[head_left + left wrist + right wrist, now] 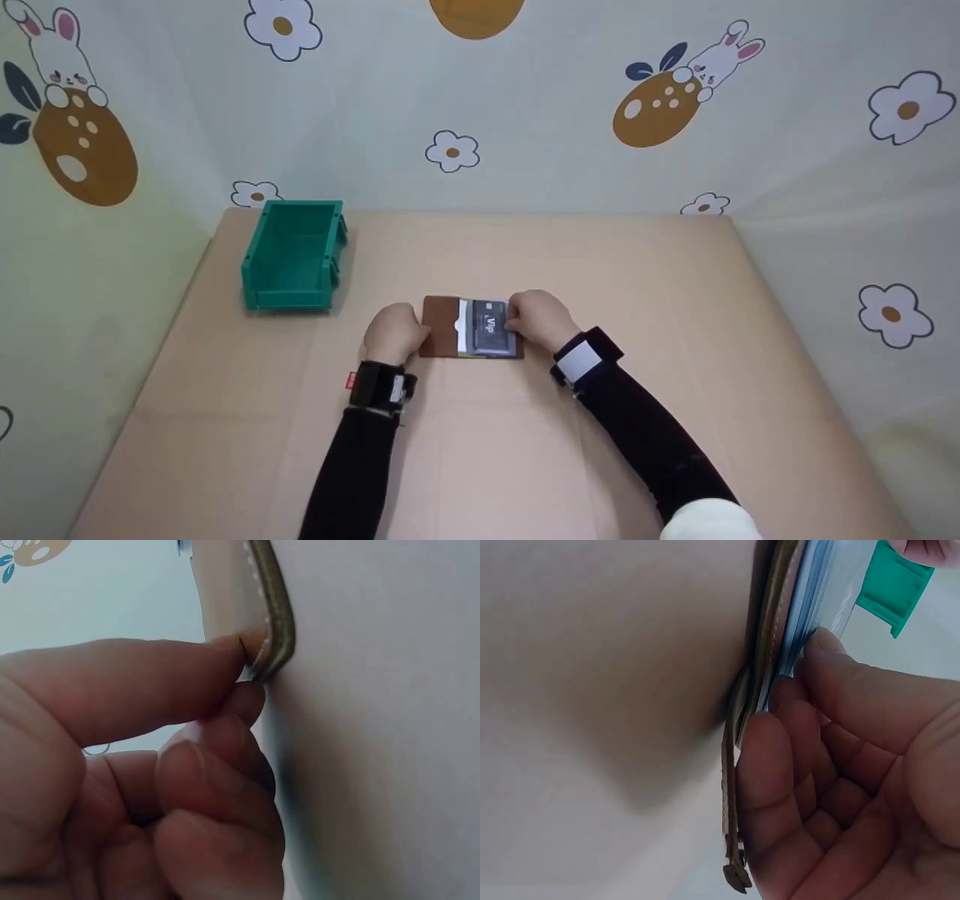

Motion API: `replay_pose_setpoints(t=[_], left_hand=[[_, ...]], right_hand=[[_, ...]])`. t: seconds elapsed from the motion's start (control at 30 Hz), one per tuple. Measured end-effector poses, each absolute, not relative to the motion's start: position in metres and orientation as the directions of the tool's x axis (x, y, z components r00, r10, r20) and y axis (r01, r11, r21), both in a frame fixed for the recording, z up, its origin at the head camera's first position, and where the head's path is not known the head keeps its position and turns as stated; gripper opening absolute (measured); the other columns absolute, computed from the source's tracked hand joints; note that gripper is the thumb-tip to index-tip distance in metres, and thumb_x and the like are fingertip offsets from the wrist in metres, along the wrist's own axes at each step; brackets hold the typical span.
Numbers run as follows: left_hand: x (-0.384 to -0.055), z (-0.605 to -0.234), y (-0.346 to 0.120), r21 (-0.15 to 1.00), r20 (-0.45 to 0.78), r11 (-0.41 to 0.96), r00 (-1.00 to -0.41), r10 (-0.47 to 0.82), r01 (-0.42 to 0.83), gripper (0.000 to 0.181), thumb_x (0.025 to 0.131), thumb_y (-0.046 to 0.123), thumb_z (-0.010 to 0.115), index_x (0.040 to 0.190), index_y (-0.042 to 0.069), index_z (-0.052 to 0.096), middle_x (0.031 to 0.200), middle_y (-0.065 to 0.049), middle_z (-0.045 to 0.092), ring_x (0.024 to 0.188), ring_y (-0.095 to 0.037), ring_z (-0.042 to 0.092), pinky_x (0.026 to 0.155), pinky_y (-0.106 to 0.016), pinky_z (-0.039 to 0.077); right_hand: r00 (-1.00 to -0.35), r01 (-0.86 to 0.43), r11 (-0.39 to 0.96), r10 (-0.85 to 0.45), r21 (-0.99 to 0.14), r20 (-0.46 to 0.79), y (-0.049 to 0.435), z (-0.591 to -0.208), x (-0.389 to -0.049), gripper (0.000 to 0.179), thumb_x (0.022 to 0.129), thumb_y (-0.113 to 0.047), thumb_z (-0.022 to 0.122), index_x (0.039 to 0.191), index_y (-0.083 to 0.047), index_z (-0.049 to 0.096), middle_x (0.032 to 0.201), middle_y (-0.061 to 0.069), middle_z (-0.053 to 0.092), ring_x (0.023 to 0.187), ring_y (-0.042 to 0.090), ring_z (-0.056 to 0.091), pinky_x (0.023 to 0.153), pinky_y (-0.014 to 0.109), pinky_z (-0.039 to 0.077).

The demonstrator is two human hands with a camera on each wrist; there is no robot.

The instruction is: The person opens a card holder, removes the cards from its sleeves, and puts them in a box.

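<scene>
A brown card wallet (440,327) lies spread open in the middle of the table, with clear plastic sleeves on its right half. Inside them shows a dark card (490,324) marked "Vip". My left hand (394,334) pinches the wallet's left edge, and the left wrist view has thumb and forefinger at its stitched corner. At the other side, my right hand (543,321) pinches the edge of the clear sleeves (819,585) between thumb and fingers. A narrow brown strap (730,787) sticks out beside those fingers from the wallet's edge.
Toward the back left of the table stands a green plastic bin (289,301). The light tan tabletop (480,450) reaches a patterned curtain (525,97) at the back and both sides. Dark sleeves and wrist straps cover both forearms.
</scene>
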State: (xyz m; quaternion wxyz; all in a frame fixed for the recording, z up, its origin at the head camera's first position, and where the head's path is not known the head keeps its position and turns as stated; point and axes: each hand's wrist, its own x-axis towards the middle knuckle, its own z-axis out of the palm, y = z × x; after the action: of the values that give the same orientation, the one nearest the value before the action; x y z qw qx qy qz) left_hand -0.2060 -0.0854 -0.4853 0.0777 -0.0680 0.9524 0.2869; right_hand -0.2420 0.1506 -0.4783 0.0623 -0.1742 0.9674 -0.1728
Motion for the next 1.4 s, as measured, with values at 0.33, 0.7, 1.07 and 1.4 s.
replay_pose_setpoints(t=[0.33, 0.7, 1.07, 1.4], left_hand=[[-0.206, -0.485, -0.085, 0.531, -0.19, 0.83, -0.978, -0.081, -0.172, 0.031, 0.091, 0.017, 0.068, 0.064, 0.008, 0.058, 0.061, -0.005, 0.054, 0.059, -0.021, 0.054, 0.052, -0.032, 0.04], [-0.206, -0.478, -0.08, 0.51, -0.167, 0.842, -0.98, -0.105, -0.177, 0.027, 0.092, 0.018, 0.065, 0.068, 0.007, 0.059, 0.065, -0.006, 0.056, 0.063, -0.023, 0.055, 0.056, -0.034, 0.041], [-0.2, -0.473, -0.045, 0.517, -0.01, 0.856, -1.0, -0.009, -0.013, 0.026, 0.09, 0.018, 0.068, 0.068, 0.009, 0.059, 0.065, -0.003, 0.058, 0.062, -0.021, 0.056, 0.054, -0.036, 0.044], [-0.207, -0.476, -0.033, 0.534, -0.092, 0.845, -0.996, 0.017, -0.035, 0.016, 0.087, 0.017, 0.069, 0.076, 0.006, 0.067, 0.075, -0.005, 0.065, 0.064, -0.02, 0.056, 0.058, -0.037, 0.046]], right_hand=[[-0.938, -0.273, 0.894, -0.329, -0.355, -0.108, 0.148, -0.475, -0.241, 0.02, 0.084, -0.014, 0.077, 0.073, -0.009, 0.062, 0.073, 0.002, 0.06, 0.073, 0.023, 0.056, 0.072, 0.038, 0.048], [-0.937, -0.289, 0.889, -0.34, -0.356, -0.086, 0.147, -0.476, -0.24, 0.02, 0.083, -0.014, 0.077, 0.072, -0.009, 0.061, 0.074, 0.003, 0.061, 0.075, 0.024, 0.058, 0.074, 0.039, 0.048], [-0.94, -0.28, 0.888, -0.331, -0.365, -0.084, 0.147, -0.476, -0.238, 0.021, 0.084, -0.015, 0.077, 0.072, -0.008, 0.061, 0.073, 0.003, 0.06, 0.073, 0.024, 0.057, 0.072, 0.039, 0.048], [-0.939, -0.286, 0.888, -0.336, -0.36, -0.081, 0.147, -0.477, -0.238, 0.022, 0.085, -0.016, 0.077, 0.073, -0.008, 0.06, 0.075, 0.005, 0.062, 0.075, 0.025, 0.058, 0.074, 0.039, 0.049]])
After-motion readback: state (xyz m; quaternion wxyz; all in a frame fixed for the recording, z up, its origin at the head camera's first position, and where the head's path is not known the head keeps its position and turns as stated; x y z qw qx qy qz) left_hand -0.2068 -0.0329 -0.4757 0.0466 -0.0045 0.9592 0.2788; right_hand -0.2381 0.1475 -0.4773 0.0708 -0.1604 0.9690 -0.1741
